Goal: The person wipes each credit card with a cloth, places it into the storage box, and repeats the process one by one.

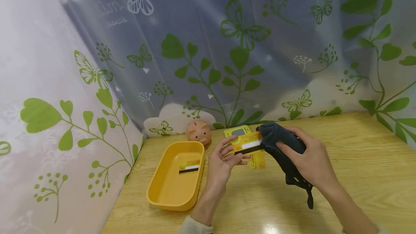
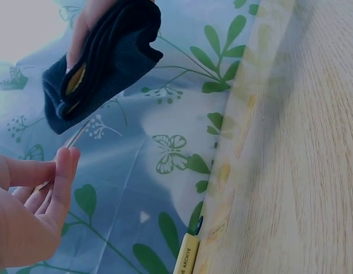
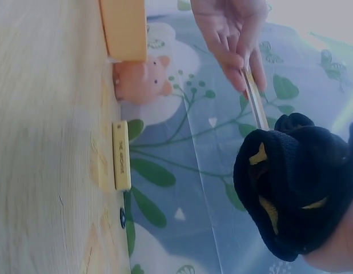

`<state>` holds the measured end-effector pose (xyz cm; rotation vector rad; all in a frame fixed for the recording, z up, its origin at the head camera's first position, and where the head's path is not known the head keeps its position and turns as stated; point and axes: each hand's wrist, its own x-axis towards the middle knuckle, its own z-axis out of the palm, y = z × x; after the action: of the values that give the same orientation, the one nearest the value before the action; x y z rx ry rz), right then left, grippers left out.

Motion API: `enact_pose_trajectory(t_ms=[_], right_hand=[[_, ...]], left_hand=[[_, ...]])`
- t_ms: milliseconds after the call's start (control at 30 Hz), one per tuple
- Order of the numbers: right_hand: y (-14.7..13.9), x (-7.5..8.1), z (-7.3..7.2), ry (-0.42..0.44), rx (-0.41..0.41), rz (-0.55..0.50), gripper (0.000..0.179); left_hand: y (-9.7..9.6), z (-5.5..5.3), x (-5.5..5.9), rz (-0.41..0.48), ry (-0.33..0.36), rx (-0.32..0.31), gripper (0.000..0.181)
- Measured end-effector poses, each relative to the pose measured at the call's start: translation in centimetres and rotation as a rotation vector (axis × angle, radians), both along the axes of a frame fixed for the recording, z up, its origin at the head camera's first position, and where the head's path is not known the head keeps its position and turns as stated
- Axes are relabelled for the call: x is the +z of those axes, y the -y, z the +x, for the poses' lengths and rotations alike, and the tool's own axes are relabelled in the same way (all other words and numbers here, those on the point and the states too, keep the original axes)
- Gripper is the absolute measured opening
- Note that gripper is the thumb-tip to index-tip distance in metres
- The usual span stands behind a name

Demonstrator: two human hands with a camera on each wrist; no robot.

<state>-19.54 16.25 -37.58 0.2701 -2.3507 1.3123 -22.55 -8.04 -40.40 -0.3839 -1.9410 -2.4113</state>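
My left hand [image 1: 221,160] pinches a yellow card [image 1: 245,142] with a black stripe and a white strip between thumb and fingers. The card is lifted over the table, seen nearly edge-on in the right wrist view. My right hand [image 1: 313,156] grips a bunched dark navy cloth [image 1: 281,143], which covers the card's right end in the head view. Yellow patches show in the folds of the cloth [image 3: 291,182] in the right wrist view. Behind and below the raised card, another yellow card [image 1: 259,160] lies on the table, partly hidden.
A yellow tray [image 1: 165,194] stands at the left, with one striped card [image 1: 189,167] inside. Behind it sits a pink piggy bank [image 1: 199,133]. A flat yellow box [image 3: 120,157] marked "THE ARCHIVE" lies near the patterned curtain [image 1: 201,46] at the wooden table's [image 1: 364,147] back edge.
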Motion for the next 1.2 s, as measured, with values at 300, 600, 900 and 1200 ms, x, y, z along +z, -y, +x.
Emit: enact_pose_trajectory(t_ms=[300,600,900,1200], right_hand=[[2.7,-0.6,0.7,-0.001,0.126,-0.034,0.042],[4.2,-1.4,0.8,-0.009,0.186,-0.039,0.04],[4.1,-1.6,0.6,0.048,0.168,-0.026,0.041],[3.1,-1.3,0.3,0.044,0.125,0.006,0.043]], left_hand=[[-0.4,0.1,-0.2,-0.044,-0.01,-0.001,0.053],[-0.6,0.2,-0.3,-0.137,-0.024,0.008,0.051],[-0.7,0.3,-0.4,-0.148,-0.041,0.005,0.049],[-0.7,0.2,-0.4,-0.097,-0.022,0.023,0.05]])
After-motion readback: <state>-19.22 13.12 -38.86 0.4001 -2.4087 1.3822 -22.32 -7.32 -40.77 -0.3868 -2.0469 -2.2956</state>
